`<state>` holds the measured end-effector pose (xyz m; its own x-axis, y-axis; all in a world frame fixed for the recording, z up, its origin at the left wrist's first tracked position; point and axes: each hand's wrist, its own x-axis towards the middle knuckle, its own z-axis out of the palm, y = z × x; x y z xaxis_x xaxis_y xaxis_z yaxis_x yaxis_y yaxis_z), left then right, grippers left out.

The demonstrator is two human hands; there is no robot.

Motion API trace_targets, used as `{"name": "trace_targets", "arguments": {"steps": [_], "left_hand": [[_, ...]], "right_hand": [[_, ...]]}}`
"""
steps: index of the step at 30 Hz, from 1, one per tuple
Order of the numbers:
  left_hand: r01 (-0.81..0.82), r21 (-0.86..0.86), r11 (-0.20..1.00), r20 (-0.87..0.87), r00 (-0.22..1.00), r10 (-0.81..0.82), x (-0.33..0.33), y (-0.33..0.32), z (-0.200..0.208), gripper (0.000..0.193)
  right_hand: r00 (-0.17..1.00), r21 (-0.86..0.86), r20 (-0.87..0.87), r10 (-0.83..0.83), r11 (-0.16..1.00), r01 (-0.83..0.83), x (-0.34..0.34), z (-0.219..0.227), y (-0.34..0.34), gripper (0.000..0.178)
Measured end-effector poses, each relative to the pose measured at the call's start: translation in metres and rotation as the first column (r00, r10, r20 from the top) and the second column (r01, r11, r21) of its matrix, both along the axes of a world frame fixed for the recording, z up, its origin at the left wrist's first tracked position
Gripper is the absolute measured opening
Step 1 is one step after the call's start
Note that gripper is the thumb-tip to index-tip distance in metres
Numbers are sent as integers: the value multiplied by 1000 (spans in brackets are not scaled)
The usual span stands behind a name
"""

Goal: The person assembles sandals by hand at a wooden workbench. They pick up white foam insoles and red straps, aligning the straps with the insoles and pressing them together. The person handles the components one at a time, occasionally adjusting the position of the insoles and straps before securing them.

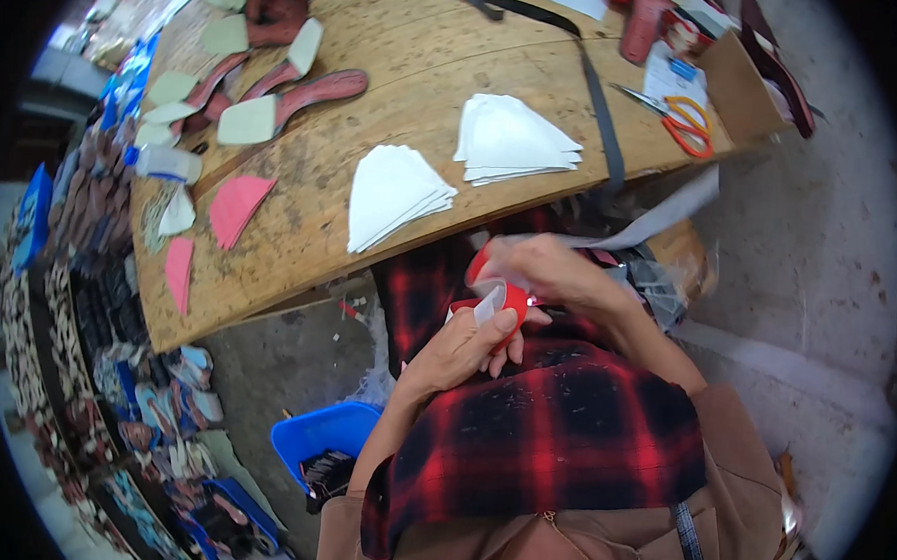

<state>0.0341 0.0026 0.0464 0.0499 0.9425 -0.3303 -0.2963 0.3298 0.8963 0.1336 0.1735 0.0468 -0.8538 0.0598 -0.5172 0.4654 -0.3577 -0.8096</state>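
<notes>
Through the head camera I see the left hand [455,352] closed on a red piece [515,301], its thumb pressed on the near side and the other fingers curled beneath. The right hand [544,267] is bent over the piece's upper side, so blurred that I cannot tell whether it grips or only touches. The piece is in front of the body, above the lap and just off the table's near edge. It looks bright red and smooth, curved like a band, with a white inner part [487,304] showing. More red shows at the right fingertips; I cannot make out whether it belongs to the same piece.

Beneath the hands I have a red-and-black plaid apron [552,425]. Behind the right hand a pale strip [662,214] curves up toward the wooden table [301,209]. On that table, two fanned white stacks [400,200] lie near the edge, pink pieces [239,209] to their left, orange-handled scissors [687,125] to their right. Farther back are dark red sole-shaped parts [322,90]. Left of the lap, I see a blue bin [324,430].
</notes>
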Motion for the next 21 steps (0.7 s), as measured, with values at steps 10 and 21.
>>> {"name": "trace_targets", "arguments": {"steps": [10, 21], "left_hand": [[-749, -4, 662, 17, 662, 749, -19, -80, -42, 53], [-998, -19, -61, -989, 28, -146, -117, -547, -115, 49]], "right_hand": [[772, -529, 2, -635, 654, 540, -38, -12, 20, 7], [557, 98, -393, -732, 568, 817, 60, 44, 160, 37]]}}
